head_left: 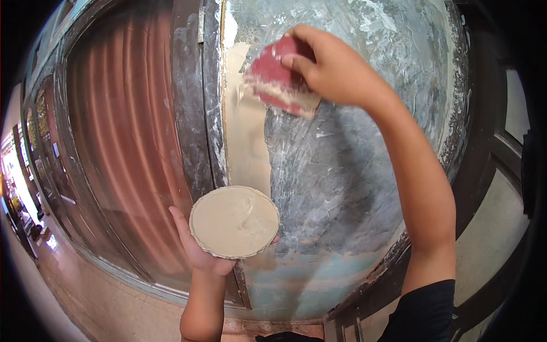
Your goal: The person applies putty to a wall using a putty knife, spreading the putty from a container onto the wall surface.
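Observation:
My right hand point(327, 65) is closed around a red, flat spreader point(275, 68), its lower edge smeared with beige paste. The spreader is at the wall, over the upper part of a smooth beige strip of filler point(247, 145) that runs down beside the door frame; motion blurs its edge a little. Lower down, my left hand point(208, 256) holds up a round container point(235, 222) from below. Beige filler paste fills it to the rim, with a small dent in its surface. Some of the left fingers are hidden beneath it.
Grey, patchy wall point(330, 188) spreads right of the strip, turning pale blue-green near its foot. A dark wooden frame point(196, 102) with a hinge borders it on the left, beside glass with a reddish curtain point(125, 148). Dark panelled woodwork point(484, 211) stands at the right.

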A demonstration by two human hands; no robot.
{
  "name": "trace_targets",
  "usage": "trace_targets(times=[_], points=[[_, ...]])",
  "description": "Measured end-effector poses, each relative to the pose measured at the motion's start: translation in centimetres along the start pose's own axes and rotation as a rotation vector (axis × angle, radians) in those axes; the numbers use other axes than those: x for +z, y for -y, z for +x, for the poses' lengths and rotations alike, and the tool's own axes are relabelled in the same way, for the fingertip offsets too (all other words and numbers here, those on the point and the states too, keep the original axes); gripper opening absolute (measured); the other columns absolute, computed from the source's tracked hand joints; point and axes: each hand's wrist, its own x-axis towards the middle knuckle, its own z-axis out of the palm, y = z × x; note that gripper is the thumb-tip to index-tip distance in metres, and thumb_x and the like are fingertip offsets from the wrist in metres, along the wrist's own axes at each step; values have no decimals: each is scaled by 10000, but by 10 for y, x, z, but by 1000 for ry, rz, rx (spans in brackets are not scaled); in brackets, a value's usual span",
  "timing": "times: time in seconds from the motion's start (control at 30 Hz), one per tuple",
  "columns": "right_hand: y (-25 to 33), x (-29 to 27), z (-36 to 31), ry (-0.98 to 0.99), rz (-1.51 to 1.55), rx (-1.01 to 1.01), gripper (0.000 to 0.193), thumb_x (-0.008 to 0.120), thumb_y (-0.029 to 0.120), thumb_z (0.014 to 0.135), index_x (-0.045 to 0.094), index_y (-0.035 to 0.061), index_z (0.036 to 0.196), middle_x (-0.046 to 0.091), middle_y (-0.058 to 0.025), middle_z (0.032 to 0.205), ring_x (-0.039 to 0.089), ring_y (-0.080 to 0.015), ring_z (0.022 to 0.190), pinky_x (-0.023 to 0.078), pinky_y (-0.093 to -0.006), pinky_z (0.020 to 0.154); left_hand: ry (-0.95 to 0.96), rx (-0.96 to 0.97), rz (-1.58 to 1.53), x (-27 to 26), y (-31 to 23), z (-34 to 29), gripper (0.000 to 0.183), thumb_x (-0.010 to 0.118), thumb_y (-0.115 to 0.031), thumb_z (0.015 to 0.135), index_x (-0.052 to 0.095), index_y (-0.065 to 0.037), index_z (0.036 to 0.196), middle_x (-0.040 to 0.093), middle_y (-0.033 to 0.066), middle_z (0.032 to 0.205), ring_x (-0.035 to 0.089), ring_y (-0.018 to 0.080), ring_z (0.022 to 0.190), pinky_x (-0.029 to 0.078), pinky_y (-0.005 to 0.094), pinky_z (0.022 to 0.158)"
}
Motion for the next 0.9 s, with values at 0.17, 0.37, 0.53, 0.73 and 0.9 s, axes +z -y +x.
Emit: trace_targets(times=[0.17, 0.37, 0.53, 0.73, 0.9], points=[[-17, -8, 60, -63, -198, 90, 384, 642, 284, 916, 639, -47, 1111, 699, -317, 1049, 679, -461, 1006, 530, -489, 892, 197, -79, -136, -5, -4, 1, 1067, 254, -891, 907, 472, -21, 1485, 497, 241, 1493, 530, 514, 1286, 432, 811, 975], [-33, 9, 71, -99, -306, 105, 420, 659, 342, 910, 635, -35, 1093, 702, -310, 1011, 676, -472, 979, 536, -491, 865, 110, 29, 2, -17, -9, 3, 1038, 253, -875, 924, 498, -24, 1465, 529, 219, 1468, 551, 469, 1280, 475, 713, 1012], [-38, 7, 74, -207, -290, 105, 446, 672, 395, 905, 631, -19, 1065, 709, -290, 971, 675, -474, 951, 519, -532, 872, -2, 81, 55, -20, -16, -4, 1008, 249, -855, 944, 524, -22, 1441, 561, 204, 1441, 572, 419, 1275, 505, 614, 1036], [-41, 20, 74, -255, -355, 49, 414, 684, 400, 911, 623, 2, 1009, 714, -245, 956, 672, -442, 951, 468, -580, 889, -51, 121, 78, -31, -22, -3, 994, 252, -846, 950, 534, -16, 1420, 571, 200, 1426, 577, 426, 1262, 509, 620, 1029], [-59, 20, 70, -326, -368, -87, 531, 715, 516, 897, 640, 35, 1109, 712, -166, 891, 670, -383, 832, 447, -507, 892, -44, 133, 108, -29, -25, -11, 968, 283, -863, 928, 545, -78, 1428, 527, 211, 1469, 536, 524, 1265, 404, 870, 915]])
